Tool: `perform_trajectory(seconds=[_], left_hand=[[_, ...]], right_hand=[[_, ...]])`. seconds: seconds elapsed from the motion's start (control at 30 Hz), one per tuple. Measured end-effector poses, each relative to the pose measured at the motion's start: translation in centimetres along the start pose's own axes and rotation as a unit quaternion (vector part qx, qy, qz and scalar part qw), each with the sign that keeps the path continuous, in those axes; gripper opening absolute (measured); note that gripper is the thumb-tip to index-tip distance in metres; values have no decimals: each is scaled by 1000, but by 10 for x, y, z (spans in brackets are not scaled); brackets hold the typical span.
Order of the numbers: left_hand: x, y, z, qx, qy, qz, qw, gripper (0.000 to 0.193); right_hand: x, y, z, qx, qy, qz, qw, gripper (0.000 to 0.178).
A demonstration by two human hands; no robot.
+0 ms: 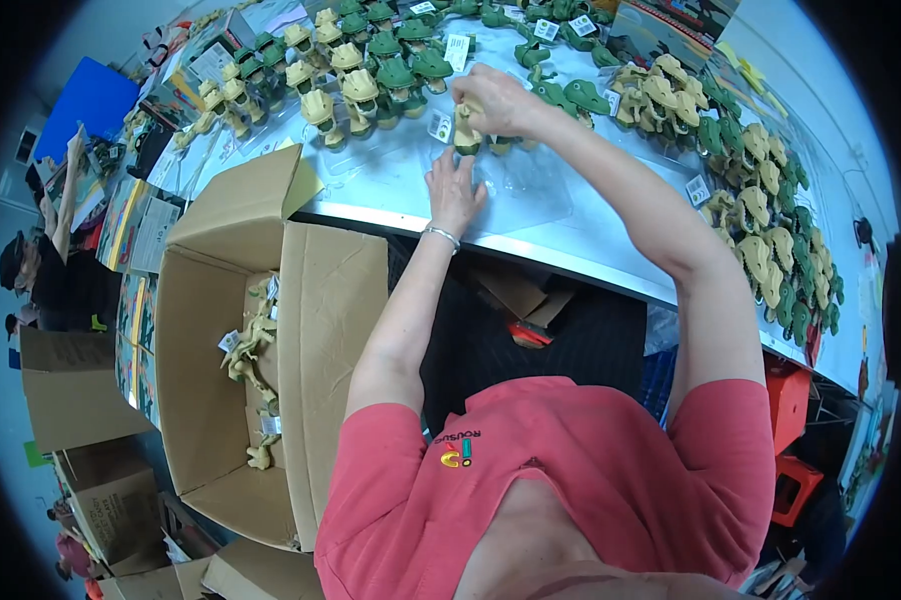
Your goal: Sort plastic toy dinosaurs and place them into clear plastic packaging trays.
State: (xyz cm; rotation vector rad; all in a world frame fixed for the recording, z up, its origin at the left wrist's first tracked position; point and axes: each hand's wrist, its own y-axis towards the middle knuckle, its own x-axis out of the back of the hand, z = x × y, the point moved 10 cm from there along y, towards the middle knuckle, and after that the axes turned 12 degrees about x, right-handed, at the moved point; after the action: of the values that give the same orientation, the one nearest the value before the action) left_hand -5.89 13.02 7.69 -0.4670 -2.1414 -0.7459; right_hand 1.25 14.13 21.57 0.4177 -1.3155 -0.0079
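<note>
My right hand (499,101) grips the upper part of a pale yellow toy dinosaur (465,132), which stands upright on the table with a dark green patch at its foot. The fingers hide its head. Low at the toy's foot is my left hand (454,190), fingers stretched out and thumb apart, the fingertips at or touching the base. Just left of the toy lies a small white tag (440,125). Beyond stand rows of yellow dinosaur toys (347,57) and green dinosaur toys (397,74).
An open cardboard box (221,370) below the table's left front edge holds several yellow dinosaur toys (255,345). The metal table (391,170) carries a dense heap of yellow and green toys (756,210) on the right. A red stool (796,490) stands low at right. Other people are at far left.
</note>
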Motion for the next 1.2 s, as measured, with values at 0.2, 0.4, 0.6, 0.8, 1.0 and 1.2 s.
perform_trajectory(seconds=[0.2,0.4,0.6,0.8,1.0,1.2], left_hand=[[-4,5,-4,10,71,22,997,70],[-7,5,0,19,112,38,993,73],[-7,6,-3,-6,119,11,993,69],[-23,7,3,3,148,79,986,65],[-26,17,3,39,68,68,995,48],[22,-43,3,104,-111,248,957,68]], right_hand=[[-6,4,-9,-38,-10,21,999,30],[-18,10,8,19,-36,39,998,27],[-21,-5,5,44,-30,32,998,25],[-34,-5,8,-14,-103,30,994,41],[-53,17,14,22,-117,148,982,34],[-40,-2,42,-11,-109,80,991,62]])
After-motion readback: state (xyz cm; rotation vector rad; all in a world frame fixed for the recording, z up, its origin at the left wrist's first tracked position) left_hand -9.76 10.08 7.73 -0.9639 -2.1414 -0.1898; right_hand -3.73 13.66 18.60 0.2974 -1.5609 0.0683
